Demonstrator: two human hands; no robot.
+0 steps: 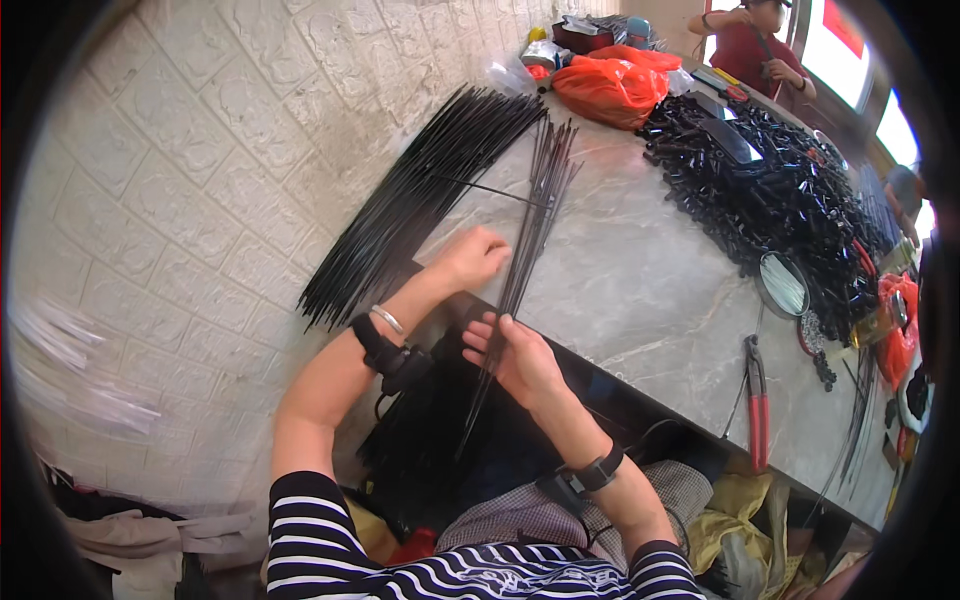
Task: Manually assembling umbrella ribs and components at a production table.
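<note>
Head view shows a person seated at a grey marble worktop [640, 290], sorting thin black rods. The right hand [520, 358] is closed around the lower part of a small bundle of rods [530, 215], fingers curled over it near the worktop's near edge, so that the bundle fans out up and away across the stone. The left hand [478, 255] lies on the worktop just beside that bundle, fingers bent and touching or nearly touching the rods; whether it pinches one cannot be told. A far larger pile of rods [420, 200] lies along the left, against the wall [200, 180], with one rod lying crosswise between the pile and the bundle. Judging from this, the step in hand looks like gathering and evening up a counted handful; the next move would call for the left hand to square the loose far ends while the right keeps its hold, since the tips splay apart. Well apart on the right lie a heap of small black parts [780, 190], red-handled pliers [757, 395], a round mirror [783, 284] and an orange bag [610, 85]; another person [755, 50] stands at the far end.
</note>
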